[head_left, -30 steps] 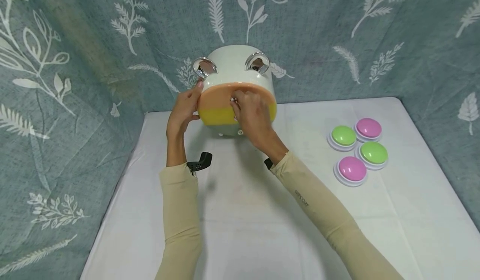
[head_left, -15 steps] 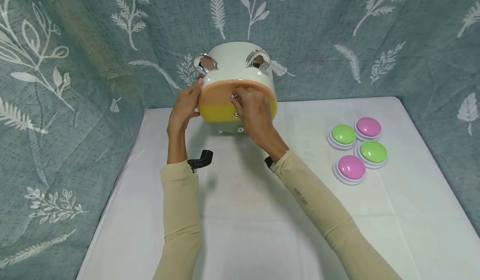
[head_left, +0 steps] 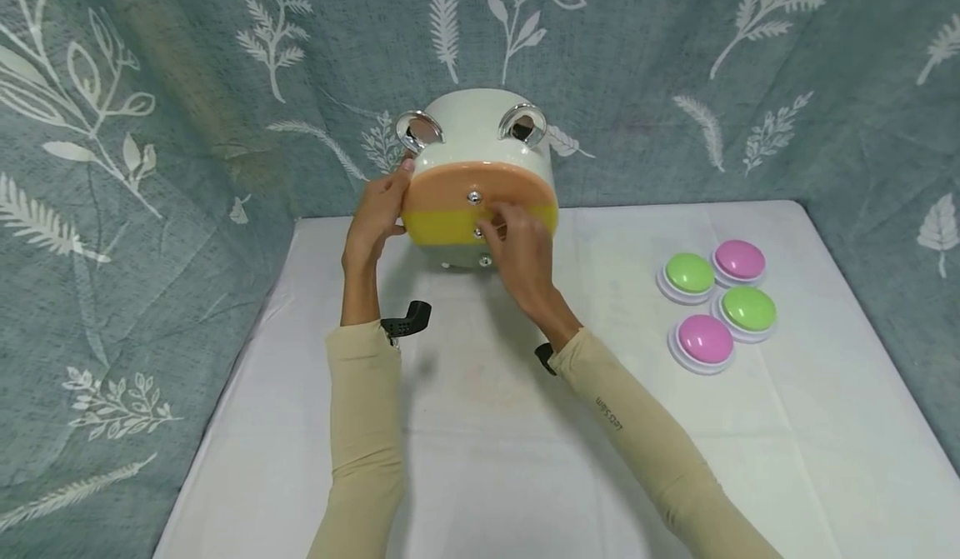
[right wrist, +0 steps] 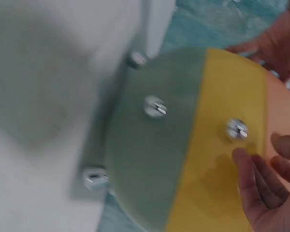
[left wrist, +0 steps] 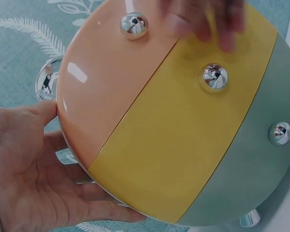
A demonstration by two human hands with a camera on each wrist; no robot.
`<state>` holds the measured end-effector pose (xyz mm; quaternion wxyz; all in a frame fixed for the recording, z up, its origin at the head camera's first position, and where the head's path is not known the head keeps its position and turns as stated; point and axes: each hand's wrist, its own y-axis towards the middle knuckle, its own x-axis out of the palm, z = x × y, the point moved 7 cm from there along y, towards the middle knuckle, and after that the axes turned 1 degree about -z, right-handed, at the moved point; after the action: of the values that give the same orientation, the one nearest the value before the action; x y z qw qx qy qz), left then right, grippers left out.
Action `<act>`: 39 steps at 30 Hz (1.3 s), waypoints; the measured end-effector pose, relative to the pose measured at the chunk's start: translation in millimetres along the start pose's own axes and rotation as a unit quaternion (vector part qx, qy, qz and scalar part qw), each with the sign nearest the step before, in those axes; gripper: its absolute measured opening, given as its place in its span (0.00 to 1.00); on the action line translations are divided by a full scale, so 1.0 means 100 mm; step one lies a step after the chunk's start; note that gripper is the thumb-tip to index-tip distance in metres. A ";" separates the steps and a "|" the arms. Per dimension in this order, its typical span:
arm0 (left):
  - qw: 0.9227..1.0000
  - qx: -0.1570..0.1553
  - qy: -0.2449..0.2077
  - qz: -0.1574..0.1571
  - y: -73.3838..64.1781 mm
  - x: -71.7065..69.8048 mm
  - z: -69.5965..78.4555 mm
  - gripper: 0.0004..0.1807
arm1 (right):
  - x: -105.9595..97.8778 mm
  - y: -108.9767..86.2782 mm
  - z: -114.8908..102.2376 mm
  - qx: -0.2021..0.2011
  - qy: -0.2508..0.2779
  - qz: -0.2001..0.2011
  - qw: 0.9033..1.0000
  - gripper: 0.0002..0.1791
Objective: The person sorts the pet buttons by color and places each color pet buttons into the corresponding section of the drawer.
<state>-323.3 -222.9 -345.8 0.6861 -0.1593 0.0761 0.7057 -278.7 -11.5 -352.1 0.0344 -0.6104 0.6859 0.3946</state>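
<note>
A small rounded cabinet (head_left: 480, 130) with a white shell has three drawer fronts: an orange one (head_left: 435, 186), a yellow one (left wrist: 159, 140) and a green one (left wrist: 241, 169). Each has a silver knob, and the drawers look closed. My left hand (head_left: 375, 209) rests against the cabinet's left side, fingers extended along the edge and thumb by the orange rim. Just off the yellow front, my right hand (head_left: 523, 251) has its fingers loosely bent close to the yellow drawer's knob (right wrist: 237, 128), with nothing held. The orange drawer's knob (left wrist: 134, 25) is uncovered.
Two silver rings (head_left: 523, 126) stick up like ears from the cabinet's top. To the right on the white-covered table (head_left: 480, 426) sit several push lights or buttons with green domes (head_left: 748, 307) and pink domes (head_left: 705, 339). A patterned curtain (head_left: 630, 59) hangs behind.
My right hand has let go of the orange drawer's knob and moved down and slightly right to the yellow drawer's knob. The left hand stays at the cabinet's side.
</note>
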 end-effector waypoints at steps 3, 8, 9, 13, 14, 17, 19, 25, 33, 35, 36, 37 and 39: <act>1.000 0.002 -0.003 -0.003 0.00 0.00 -0.01 0.33 | 0.10 -0.07 0.07 0.013 -0.012 0.002 1.000 0.12; 1.000 0.004 -0.003 0.001 0.01 0.00 -0.02 0.34 | 0.25 -0.07 0.05 -0.003 -0.034 -0.008 0.999 0.11; 1.000 0.003 -0.002 0.002 0.02 0.00 -0.02 0.34 | 0.27 -0.07 0.04 -0.004 -0.038 -0.009 0.999 0.11; 1.000 0.002 -0.001 0.000 0.02 0.00 -0.02 0.35 | 0.30 -0.07 0.01 -0.002 -0.062 -0.004 0.998 0.09; 1.000 0.001 0.000 0.000 0.02 0.00 -0.02 0.35 | 0.30 -0.07 0.00 -0.002 -0.068 -0.004 0.998 0.08; 1.000 -0.002 0.001 -0.003 0.01 0.00 -0.02 0.36 | 0.30 -0.08 -0.03 -0.005 -0.085 -0.007 0.996 0.07; 1.000 -0.003 0.002 -0.004 0.01 -0.01 -0.02 0.37 | 0.30 -0.09 -0.04 -0.006 -0.090 -0.011 0.996 0.06; 1.000 0.005 0.013 -0.005 0.01 -0.01 -0.02 0.38 | 0.28 -0.18 -0.09 -0.010 -0.094 -0.024 0.995 0.08; 1.000 0.015 0.025 -0.007 0.01 -0.01 -0.02 0.36 | 0.19 -0.35 -0.19 -0.033 -0.108 -0.014 0.993 0.05; 1.000 0.014 0.022 -0.009 0.02 0.00 -0.02 0.36 | 0.18 -0.40 -0.21 -0.036 -0.110 -0.014 0.993 0.05; 1.000 0.014 0.020 -0.009 0.02 0.00 -0.02 0.35 | 0.17 -0.42 -0.22 -0.038 -0.110 -0.013 0.993 0.05; 1.000 0.015 0.020 -0.009 0.02 0.00 -0.01 0.35 | 0.16 -0.44 -0.23 -0.040 -0.111 -0.013 0.993 0.05; 1.000 0.016 0.017 -0.007 0.02 0.00 -0.01 0.34 | 0.14 -0.48 -0.25 -0.042 -0.112 -0.012 0.993 0.04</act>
<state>-325.2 -223.0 -347.2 0.6924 -0.1609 0.0984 0.6965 -229.9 -34.7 -367.0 0.0899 -0.5718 0.6531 0.4883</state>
